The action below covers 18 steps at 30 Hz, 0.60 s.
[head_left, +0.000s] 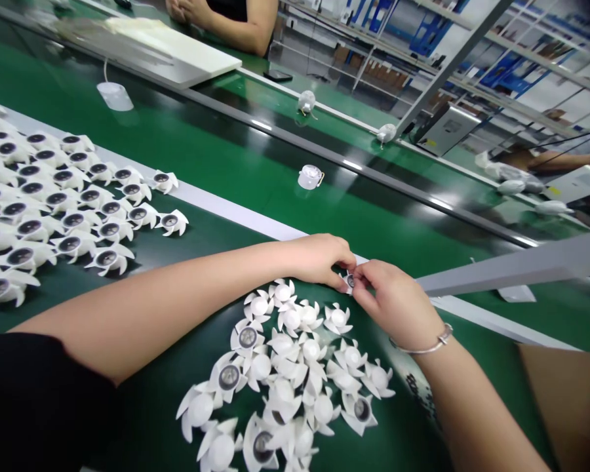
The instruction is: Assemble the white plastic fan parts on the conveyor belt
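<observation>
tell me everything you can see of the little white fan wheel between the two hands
The small white bladed fan wheel looks like plastic, with a dark round hub facing the camera. Fingers of the left hand and right hand hold it from either side and hide most of its blades, so they cannot be counted. It is just beyond the loose pile of white fan wheels; whether it touches the green work surface is unclear.
</observation>
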{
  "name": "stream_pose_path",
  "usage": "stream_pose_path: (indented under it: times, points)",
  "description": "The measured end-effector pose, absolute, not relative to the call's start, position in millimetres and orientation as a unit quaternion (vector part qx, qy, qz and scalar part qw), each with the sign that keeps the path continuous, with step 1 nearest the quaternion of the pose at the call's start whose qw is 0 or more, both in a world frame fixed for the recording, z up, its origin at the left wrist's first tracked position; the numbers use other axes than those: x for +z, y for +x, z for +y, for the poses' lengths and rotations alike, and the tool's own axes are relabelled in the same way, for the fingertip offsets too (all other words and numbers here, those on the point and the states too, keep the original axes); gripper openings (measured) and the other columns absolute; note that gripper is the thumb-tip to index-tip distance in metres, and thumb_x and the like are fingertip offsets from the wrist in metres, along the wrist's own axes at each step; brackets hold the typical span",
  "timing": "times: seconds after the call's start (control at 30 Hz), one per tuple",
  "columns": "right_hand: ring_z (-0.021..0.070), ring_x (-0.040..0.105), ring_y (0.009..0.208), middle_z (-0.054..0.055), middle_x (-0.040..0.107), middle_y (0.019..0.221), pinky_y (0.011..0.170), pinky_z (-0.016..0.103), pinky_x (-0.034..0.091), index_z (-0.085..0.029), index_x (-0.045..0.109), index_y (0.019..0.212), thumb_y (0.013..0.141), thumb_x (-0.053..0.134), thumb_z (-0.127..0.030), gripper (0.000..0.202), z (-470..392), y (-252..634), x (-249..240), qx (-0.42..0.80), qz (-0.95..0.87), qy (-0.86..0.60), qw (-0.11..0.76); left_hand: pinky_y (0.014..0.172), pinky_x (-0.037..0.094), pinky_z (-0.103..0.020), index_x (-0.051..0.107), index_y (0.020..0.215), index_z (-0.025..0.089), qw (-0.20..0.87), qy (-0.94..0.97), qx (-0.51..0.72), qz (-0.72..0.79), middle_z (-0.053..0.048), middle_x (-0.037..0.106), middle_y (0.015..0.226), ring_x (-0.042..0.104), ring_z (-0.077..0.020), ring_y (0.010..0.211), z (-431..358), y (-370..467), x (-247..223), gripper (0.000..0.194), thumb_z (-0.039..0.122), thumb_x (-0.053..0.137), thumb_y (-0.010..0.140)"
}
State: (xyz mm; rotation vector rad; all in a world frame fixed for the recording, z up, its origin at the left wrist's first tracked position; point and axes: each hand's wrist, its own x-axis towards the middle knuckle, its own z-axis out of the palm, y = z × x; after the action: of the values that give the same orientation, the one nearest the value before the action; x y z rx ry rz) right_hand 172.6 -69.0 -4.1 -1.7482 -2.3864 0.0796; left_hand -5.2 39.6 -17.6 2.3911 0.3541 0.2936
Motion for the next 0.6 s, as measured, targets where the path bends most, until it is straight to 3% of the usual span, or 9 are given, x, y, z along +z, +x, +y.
stream_pose_path:
  times: [0.43, 0.53, 0.6]
  points:
    - [0.0238, 0.057, 0.07, 0.007, 0.06, 0.074, 0.062, 0.035, 0.042, -0.01, 0.069, 0.097, 0.092, 0.049, -0.012, 0.021, -99, 151, 3, -0.179, -0.845, -0.504, -0.003, 0.075, 0.041, -0.024, 0.073, 0.104, 0.021, 0.362, 0.914, 0.111, 0.147, -0.003, 0.065, 0.102, 0.06, -0.0161, 0.093, 41, -5, -17, 0.028, 0.034, 0.077, 0.078]
    - [0.0219, 0.061, 0.075, 0.009, 0.064, 0.089, 0.064, 0.035, 0.045, -0.013, 0.07, 0.102, 0.095, 0.047, -0.02, 0.025, -111, 172, 25, -0.134, -0.842, -0.521, 0.038, 0.075, 0.041, -0.024, 0.074, 0.105, 0.022, 0.367, 0.911, 0.106, 0.154, -0.003, 0.064, 0.103, 0.06, -0.0157, 0.092, 41, -5, -17, 0.029, 0.035, 0.077, 0.079]
    - [0.0229, 0.063, 0.082, 0.011, 0.066, 0.097, 0.069, 0.036, 0.048, -0.017, 0.069, 0.093, 0.094, 0.05, -0.029, 0.023, -121, 215, 46, -0.14, -0.798, -0.579, 0.094, 0.074, 0.041, -0.024, 0.074, 0.107, 0.023, 0.374, 0.908, 0.098, 0.161, -0.003, 0.064, 0.104, 0.06, -0.0148, 0.089, 42, -5, -16, 0.031, 0.034, 0.077, 0.078]
